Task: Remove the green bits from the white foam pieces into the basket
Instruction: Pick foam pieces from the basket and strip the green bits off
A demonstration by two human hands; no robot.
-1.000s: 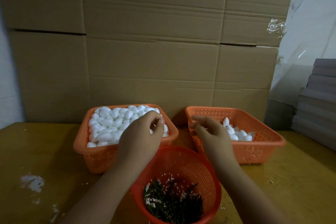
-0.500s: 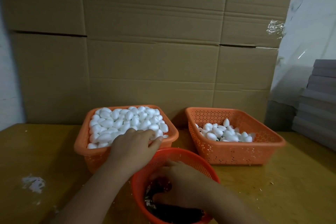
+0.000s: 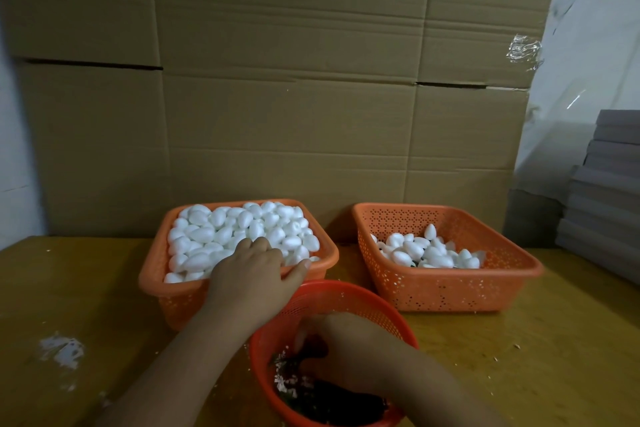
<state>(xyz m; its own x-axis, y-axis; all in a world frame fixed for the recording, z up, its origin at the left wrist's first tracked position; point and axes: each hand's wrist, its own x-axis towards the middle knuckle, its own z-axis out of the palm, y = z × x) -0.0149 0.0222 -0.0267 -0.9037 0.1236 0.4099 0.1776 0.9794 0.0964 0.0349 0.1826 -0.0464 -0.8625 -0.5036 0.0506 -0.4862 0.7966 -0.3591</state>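
Note:
My left hand (image 3: 256,277) rests on the white foam pieces (image 3: 221,232) that fill the left orange basket (image 3: 152,274). Its fingers lie over the pile and its thumb stretches along the front rim. My right hand (image 3: 349,347) is down inside the round red basket (image 3: 346,291), just above the dark green bits (image 3: 332,402) and white crumbs at its bottom. Shadow hides that hand's fingertips. The right orange basket (image 3: 450,291) holds a smaller heap of foam pieces (image 3: 429,250), with a bit of green showing among them.
Stacked cardboard boxes (image 3: 294,114) form a wall right behind the baskets. A pile of grey flat sheets (image 3: 609,184) stands at the right. White foam crumbs (image 3: 62,350) lie on the wooden table (image 3: 554,357) at the left.
Both hands were raised between the two square baskets a second ago. My right hand has since dropped into the round basket, and my left hand has lowered onto the left basket's foam.

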